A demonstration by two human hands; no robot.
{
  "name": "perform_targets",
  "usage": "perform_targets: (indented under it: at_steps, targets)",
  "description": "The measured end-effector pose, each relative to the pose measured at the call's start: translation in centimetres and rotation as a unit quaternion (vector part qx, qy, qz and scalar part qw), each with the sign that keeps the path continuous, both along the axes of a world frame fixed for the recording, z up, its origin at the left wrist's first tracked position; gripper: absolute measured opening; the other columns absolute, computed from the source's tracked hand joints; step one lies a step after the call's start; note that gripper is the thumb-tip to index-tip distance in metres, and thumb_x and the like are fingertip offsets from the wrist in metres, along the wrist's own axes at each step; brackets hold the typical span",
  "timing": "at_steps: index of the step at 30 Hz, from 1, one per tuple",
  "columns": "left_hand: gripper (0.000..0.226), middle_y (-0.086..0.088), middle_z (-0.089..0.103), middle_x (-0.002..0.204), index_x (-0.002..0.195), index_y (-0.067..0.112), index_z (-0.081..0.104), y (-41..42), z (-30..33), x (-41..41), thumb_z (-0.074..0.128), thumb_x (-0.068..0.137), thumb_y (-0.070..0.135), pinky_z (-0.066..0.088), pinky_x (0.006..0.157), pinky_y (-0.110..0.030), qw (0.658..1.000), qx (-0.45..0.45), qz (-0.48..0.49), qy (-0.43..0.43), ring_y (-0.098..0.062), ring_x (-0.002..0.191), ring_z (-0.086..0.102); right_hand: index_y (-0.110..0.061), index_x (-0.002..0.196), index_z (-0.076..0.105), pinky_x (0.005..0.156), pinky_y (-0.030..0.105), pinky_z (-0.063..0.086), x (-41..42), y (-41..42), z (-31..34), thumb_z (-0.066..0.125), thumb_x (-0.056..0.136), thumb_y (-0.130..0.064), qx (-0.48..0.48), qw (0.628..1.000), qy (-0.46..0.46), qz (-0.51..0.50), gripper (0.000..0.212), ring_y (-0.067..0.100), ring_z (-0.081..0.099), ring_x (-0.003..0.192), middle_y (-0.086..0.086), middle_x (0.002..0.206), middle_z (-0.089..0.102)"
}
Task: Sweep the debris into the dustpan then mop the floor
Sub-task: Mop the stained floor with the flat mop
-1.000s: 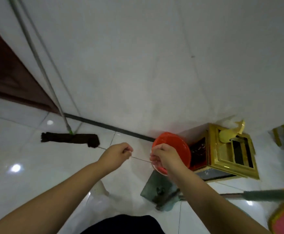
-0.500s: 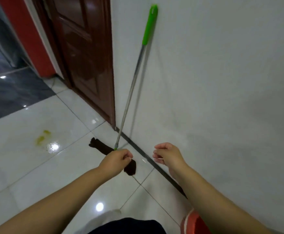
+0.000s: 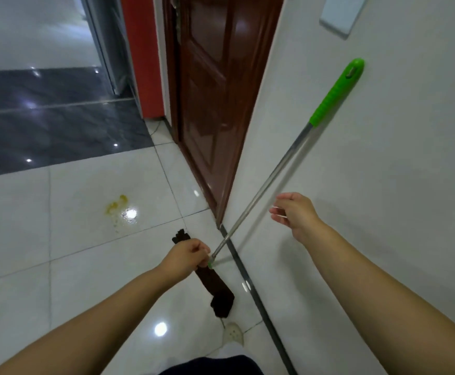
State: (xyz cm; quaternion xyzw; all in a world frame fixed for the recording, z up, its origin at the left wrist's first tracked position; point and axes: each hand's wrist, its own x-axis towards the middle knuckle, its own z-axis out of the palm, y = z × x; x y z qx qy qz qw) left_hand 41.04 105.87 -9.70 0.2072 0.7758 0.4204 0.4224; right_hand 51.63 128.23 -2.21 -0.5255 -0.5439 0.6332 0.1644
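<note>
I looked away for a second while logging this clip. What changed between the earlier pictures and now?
The view swung from the orange basin and dustpan to the mop. The right hand opened and reached toward the mop's pole, not yet touching it. The left hand stayed curled, holding nothing visible. The mop still leans against the wall; the yellow spill remains.

No readable text, labels, brands, numbers or signs anywhere. Checked mop handle (image 3: 280, 174), its green grip (image 3: 337, 92), door (image 3: 215, 85), pale wall plate (image 3: 338, 13) at top right: all blank or too blurred to read.
</note>
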Motion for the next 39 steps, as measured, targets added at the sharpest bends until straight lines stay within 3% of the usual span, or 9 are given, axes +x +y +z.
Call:
perform_targets:
  at_steps: [4, 7, 10, 14, 17, 21, 24, 29, 39]
  targets:
    - [0.015, -0.009, 0.067, 0.093, 0.100, 0.005, 0.063, 2.9, 0.5, -1.7, 0.050, 0.095, 0.010, 0.047, 0.060, -0.014, 0.996, -0.008, 0.090, 0.002, -0.011, 0.074, 0.062, -0.006, 0.133, 0.043, 0.060, 0.025, 0.054, -3.7, 6.8, -0.7, 0.056, 0.089, 0.003, -0.003, 1.000, -0.013, 0.014, 0.047, 0.016, 0.058, 0.069, 0.007, 0.086, 0.054]
    - [0.016, -0.009, 0.068, 0.094, 0.099, 0.007, 0.064, 4.8, 0.3, -2.4, 0.049, 0.095, 0.011, 0.048, 0.070, -0.024, 0.989, -0.019, 0.147, -0.013, -0.016, 0.079, 0.063, -0.008, 0.147, 0.029, 0.054, 0.023, 0.053, -5.7, 10.2, -1.7, 0.063, 0.087, -0.003, -0.022, 0.999, -0.014, 0.037, 0.070, 0.014, 0.058, 0.069, 0.003, 0.087, 0.054]
    - [0.016, -0.007, 0.069, 0.094, 0.098, 0.010, 0.063, 5.9, -0.3, -2.1, 0.048, 0.096, 0.014, 0.050, 0.072, -0.025, 0.983, -0.031, 0.179, -0.024, -0.015, 0.082, 0.065, -0.011, 0.132, 0.047, 0.049, 0.021, 0.055, -7.4, 11.9, -3.3, 0.069, 0.085, -0.014, -0.031, 0.999, -0.003, 0.043, 0.052, 0.012, 0.058, 0.063, 0.001, 0.085, 0.057]
    - [0.019, -0.010, 0.068, 0.097, 0.103, 0.005, 0.063, 6.5, -1.4, -1.2, 0.047, 0.097, 0.015, 0.050, 0.071, -0.024, 0.970, -0.054, 0.229, -0.061, -0.020, 0.086, 0.065, -0.015, 0.092, 0.061, 0.045, 0.018, 0.050, -9.4, 12.9, -5.8, 0.067, 0.085, -0.030, -0.005, 0.997, -0.034, 0.064, 0.018, 0.008, 0.060, 0.056, 0.000, 0.080, 0.060]
    - [0.020, -0.012, 0.068, 0.099, 0.104, 0.002, 0.062, 6.2, -2.1, -1.1, 0.047, 0.097, 0.013, 0.050, 0.072, -0.025, 0.961, -0.060, 0.258, -0.083, -0.022, 0.086, 0.065, -0.015, 0.074, 0.062, 0.044, 0.019, 0.049, -10.9, 12.4, -6.8, 0.064, 0.085, -0.036, 0.046, 0.995, -0.041, 0.084, 0.024, 0.003, 0.054, 0.036, -0.001, 0.071, 0.064]
    - [0.020, -0.012, 0.068, 0.099, 0.104, 0.003, 0.063, 5.6, -2.3, -2.4, 0.047, 0.097, 0.014, 0.051, 0.073, -0.027, 0.950, -0.053, 0.295, -0.091, -0.023, 0.089, 0.066, -0.015, 0.073, 0.064, 0.042, 0.016, 0.048, -13.3, 10.8, -6.2, 0.063, 0.085, -0.046, 0.079, 0.987, -0.046, 0.133, 0.034, 0.005, 0.056, 0.034, -0.003, 0.062, 0.066]
    - [0.020, -0.012, 0.068, 0.098, 0.103, 0.004, 0.063, 5.0, -2.1, -3.9, 0.047, 0.097, 0.014, 0.051, 0.072, -0.026, 0.944, -0.035, 0.313, -0.093, -0.023, 0.088, 0.066, -0.014, 0.071, 0.063, 0.052, 0.027, 0.056, -15.7, 9.4, -4.7, 0.058, 0.086, -0.052, 0.112, 0.978, -0.048, 0.166, 0.041, 0.008, 0.057, 0.034, -0.004, 0.045, 0.061]
    - [0.019, -0.011, 0.069, 0.096, 0.102, 0.005, 0.063, 3.8, -1.7, -7.0, 0.046, 0.097, 0.013, 0.051, 0.069, -0.024, 0.947, -0.011, 0.308, -0.094, -0.020, 0.083, 0.066, -0.013, 0.070, 0.062, 0.058, 0.036, 0.059, -19.6, 7.1, -2.1, 0.059, 0.085, -0.052, 0.136, 0.976, -0.023, 0.171, 0.042, 0.015, 0.058, 0.036, -0.004, 0.047, 0.061]
    - [0.019, -0.011, 0.068, 0.094, 0.097, 0.007, 0.063, -2.9, -1.8, -13.3, 0.044, 0.096, 0.008, 0.051, 0.070, -0.026, 0.933, 0.017, 0.346, -0.101, -0.021, 0.081, 0.065, -0.013, 0.066, 0.061, 0.045, 0.025, 0.049, -28.2, 0.3, 3.2, 0.062, 0.085, -0.047, 0.177, 0.964, 0.067, 0.188, 0.039, 0.012, 0.053, 0.035, 0.001, 0.060, 0.063]
